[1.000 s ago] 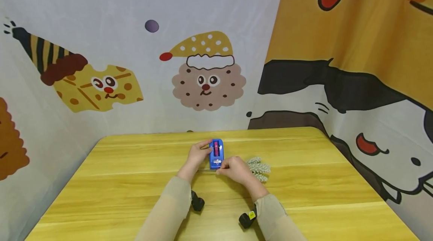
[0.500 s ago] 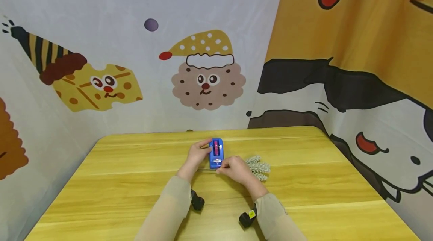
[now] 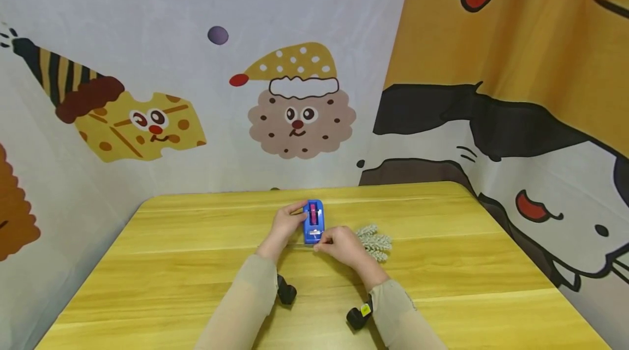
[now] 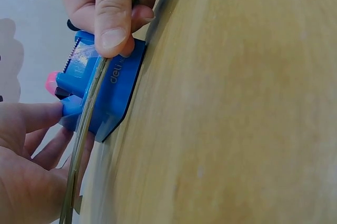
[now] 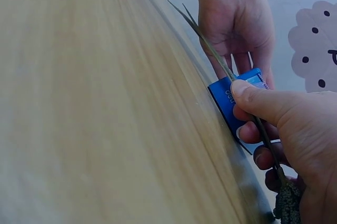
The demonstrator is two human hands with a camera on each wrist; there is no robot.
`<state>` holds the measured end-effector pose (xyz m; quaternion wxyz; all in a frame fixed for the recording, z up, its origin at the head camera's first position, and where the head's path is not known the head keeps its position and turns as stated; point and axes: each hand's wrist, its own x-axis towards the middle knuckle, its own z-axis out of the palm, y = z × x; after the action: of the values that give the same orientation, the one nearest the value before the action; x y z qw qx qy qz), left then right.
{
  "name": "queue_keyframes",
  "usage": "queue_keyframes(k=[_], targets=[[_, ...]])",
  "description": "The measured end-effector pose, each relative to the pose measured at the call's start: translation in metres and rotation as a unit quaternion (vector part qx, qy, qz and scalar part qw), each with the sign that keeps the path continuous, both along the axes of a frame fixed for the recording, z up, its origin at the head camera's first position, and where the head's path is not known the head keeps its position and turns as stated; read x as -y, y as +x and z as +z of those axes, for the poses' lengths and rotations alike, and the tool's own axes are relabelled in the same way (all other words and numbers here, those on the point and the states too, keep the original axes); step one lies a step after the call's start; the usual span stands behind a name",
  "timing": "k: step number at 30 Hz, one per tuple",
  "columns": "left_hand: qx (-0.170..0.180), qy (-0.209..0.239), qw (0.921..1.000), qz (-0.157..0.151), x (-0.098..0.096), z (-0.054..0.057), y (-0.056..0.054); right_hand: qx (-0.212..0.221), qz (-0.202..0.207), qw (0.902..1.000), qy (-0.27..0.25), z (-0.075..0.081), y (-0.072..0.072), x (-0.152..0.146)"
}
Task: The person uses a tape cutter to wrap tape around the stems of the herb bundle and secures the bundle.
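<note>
On the table, my left hand [image 3: 285, 225] grips the sides of a blue tape dispenser [image 4: 120, 90] with a pink core [image 4: 51, 82]. The dispenser stands lengthwise, its toothed cutter toward me. Clear tape [image 4: 83, 52] shows at the cutter, running toward my right thumb. My right hand [image 3: 344, 247] pinches the thin stems [image 4: 80, 145] of a grey-green artificial sprig between thumb and fingers, right in front of the dispenser. The stems cross its front and stick out to the left. The leafy heads [image 3: 375, 243] spread out to the right, partly behind my right hand.
The wood-grain table [image 3: 162, 262] runs back to a cartoon-print curtain [image 3: 187, 170] close behind its far edge. Another curtain side with a large animal print [image 3: 550, 186] stands at the right. Black wrist cameras [image 3: 286, 291] sit on both forearms.
The head view has tilted down very slightly. Both hands, the dispenser and the sprig keep their places.
</note>
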<state>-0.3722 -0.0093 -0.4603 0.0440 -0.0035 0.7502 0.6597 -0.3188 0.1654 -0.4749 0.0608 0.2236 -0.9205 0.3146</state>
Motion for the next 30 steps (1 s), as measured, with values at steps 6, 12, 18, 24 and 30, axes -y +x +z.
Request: queue_keyframes(k=[6, 12, 18, 24, 30], targets=[[-0.001, 0.002, 1.0, 0.004, 0.0, 0.0, -0.001, 0.0, -0.005, 1.0, 0.003, -0.0006, -0.0002, 0.0004], [-0.006, -0.001, 1.0, 0.006, 0.0009, 0.0002, -0.0009, 0.003, -0.008, 1.0, 0.004, 0.0, 0.0005, 0.0017], [-0.004, -0.002, 1.0, 0.007, -0.0004, 0.0019, -0.0002, 0.003, -0.01, 0.9999, 0.002, 0.0007, 0.0011, 0.0018], [-0.006, -0.001, 0.9999, 0.008, -0.0015, 0.0024, -0.0003, -0.002, -0.009, 0.9999, 0.015, -0.0007, 0.0009, 0.001], [-0.008, 0.001, 0.9999, 0.01, -0.0009, 0.002, -0.0009, -0.003, -0.004, 0.9996, 0.027, -0.0026, 0.0007, 0.0011]])
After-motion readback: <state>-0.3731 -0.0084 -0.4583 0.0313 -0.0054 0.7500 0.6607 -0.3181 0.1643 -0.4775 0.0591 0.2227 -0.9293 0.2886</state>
